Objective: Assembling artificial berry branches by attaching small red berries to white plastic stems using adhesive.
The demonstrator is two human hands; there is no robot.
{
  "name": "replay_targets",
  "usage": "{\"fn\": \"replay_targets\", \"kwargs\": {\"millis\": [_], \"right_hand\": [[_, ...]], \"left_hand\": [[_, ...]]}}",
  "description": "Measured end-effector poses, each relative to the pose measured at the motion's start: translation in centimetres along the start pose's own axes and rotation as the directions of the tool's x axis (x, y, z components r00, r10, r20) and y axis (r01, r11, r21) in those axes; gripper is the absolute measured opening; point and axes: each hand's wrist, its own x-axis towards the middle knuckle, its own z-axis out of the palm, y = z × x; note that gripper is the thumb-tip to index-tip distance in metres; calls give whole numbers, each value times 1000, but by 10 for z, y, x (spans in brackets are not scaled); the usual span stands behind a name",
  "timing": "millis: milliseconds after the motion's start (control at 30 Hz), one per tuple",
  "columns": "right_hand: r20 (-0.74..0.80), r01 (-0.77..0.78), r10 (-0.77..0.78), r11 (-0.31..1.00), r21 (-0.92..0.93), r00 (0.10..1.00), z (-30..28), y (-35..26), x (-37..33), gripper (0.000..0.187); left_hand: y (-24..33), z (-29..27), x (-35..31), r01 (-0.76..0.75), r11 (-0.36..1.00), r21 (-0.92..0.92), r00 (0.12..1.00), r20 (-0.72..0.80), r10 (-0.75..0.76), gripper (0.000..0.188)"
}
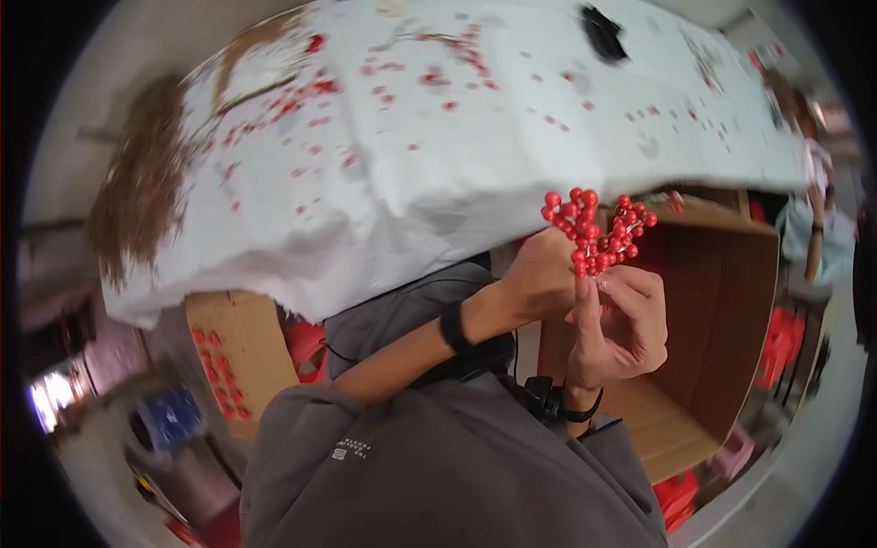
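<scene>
A branching spray of red artificial berries (598, 239) stands up over the near edge of the cloth-covered table. My right hand (628, 320) is closed in a pinch at the foot of the spray, thumb and forefinger together on its base. Right beside it, my left hand (541, 272) shows mostly its back and wrist. The fingers of the left hand are hidden behind the right, so I cannot see what they touch. A black band circles each wrist.
White cloth covers the table (475, 173), scattered with loose red berries. A bundle of brown twigs (142, 173) hangs over its left end. At my right is an open cardboard box (703, 320). A cardboard piece (245, 352) with red clusters lies lower left. A black object (604, 35) sits at the far side.
</scene>
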Motion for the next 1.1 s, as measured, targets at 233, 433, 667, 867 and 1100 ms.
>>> {"fn": "replay_targets", "kwargs": {"millis": [233, 433, 667, 867, 1100], "right_hand": [[322, -97, -22, 932, 349, 947, 115, -34, -23, 13], [778, -489, -10, 773, 404, 628, 229, -79, -93, 9], [951, -610, -181, 732, 302, 252, 305, -125, -206, 8], [962, -615, -238, 741, 269, 134, 337, -144, -271, 7], [988, -609, -115, 792, 31, -99, 371, -146, -331, 10]], "left_hand": [[48, -161, -152, 609, 693, -385, 680, -197, -706, 8], [115, -231, -266, 481, 716, -505, 337, -648, -683, 21], [133, -218, -364, 285, 781, -555, -75, -825, -560, 24], [137, -222, -413, 200, 852, -484, -390, -837, -385, 21], [118, -216, -481, 295, 839, -458, -497, -823, -275, 17]]}}
